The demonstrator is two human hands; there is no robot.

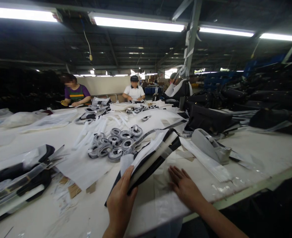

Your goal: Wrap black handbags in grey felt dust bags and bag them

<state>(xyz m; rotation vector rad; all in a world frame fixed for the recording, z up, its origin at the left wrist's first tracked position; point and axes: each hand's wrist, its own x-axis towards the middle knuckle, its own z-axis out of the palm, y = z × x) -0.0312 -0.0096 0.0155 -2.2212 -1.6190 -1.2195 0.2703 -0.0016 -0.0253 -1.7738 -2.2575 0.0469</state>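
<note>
My left hand [122, 198] grips the near end of a flat black bag [152, 165], thumb on one side and fingers on the other. White packing paper or padding lies along the bag, which is raised and tilted with its far end up to the right. My right hand [183, 186] rests with its fingers stretched out on a clear plastic sleeve [162, 195] on the white table [255, 158]. Just beyond the held bag are several coiled grey straps [115, 141], partly overlapping.
More wrapped black bags [19, 178] are stacked at the left. A grey tape dispenser-like object [208, 145] and a black bag [208, 119] stand to the right. White rolled strips [93, 129] lie past the coils. Co-workers [134, 91] sit across the table; a post [192, 43] rises there.
</note>
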